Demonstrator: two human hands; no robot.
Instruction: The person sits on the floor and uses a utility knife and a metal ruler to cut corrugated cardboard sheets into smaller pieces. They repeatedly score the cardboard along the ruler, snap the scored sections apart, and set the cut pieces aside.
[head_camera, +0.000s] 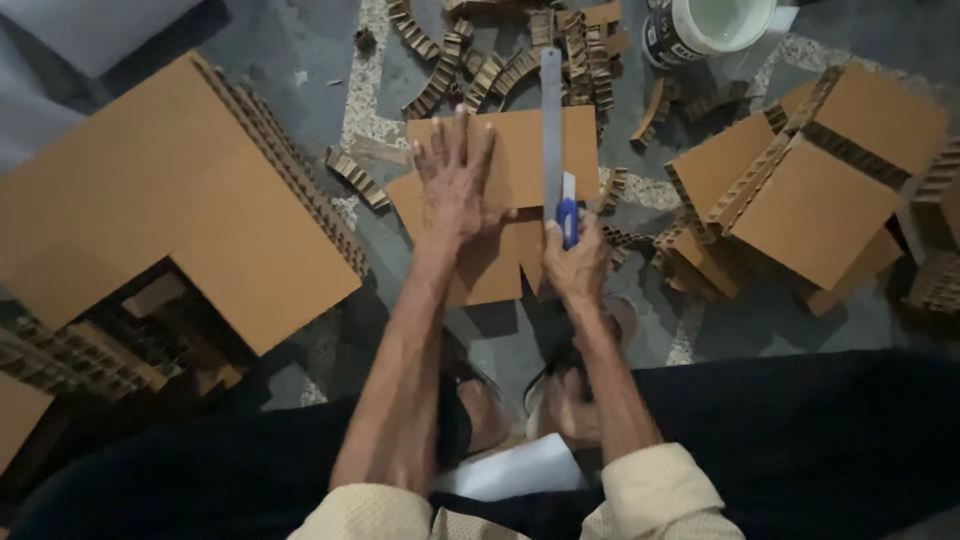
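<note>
Pressing flat at frame centre, my left hand (455, 175) — fingers spread wide — pins a cardboard sheet (500, 200) to the floor. My right hand (575, 262) grips a blue utility knife (567, 215) against a metal ruler (551, 130) — honeycomb offcuts (480, 70) lie above.

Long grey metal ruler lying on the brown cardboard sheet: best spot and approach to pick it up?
Grip the long grey metal ruler at its far half, pinching its two long edges from above. It lies flat on the brown cardboard sheet, so only the edges offer purchase, and the right hand with the blue utility knife crowds the near end.
</note>
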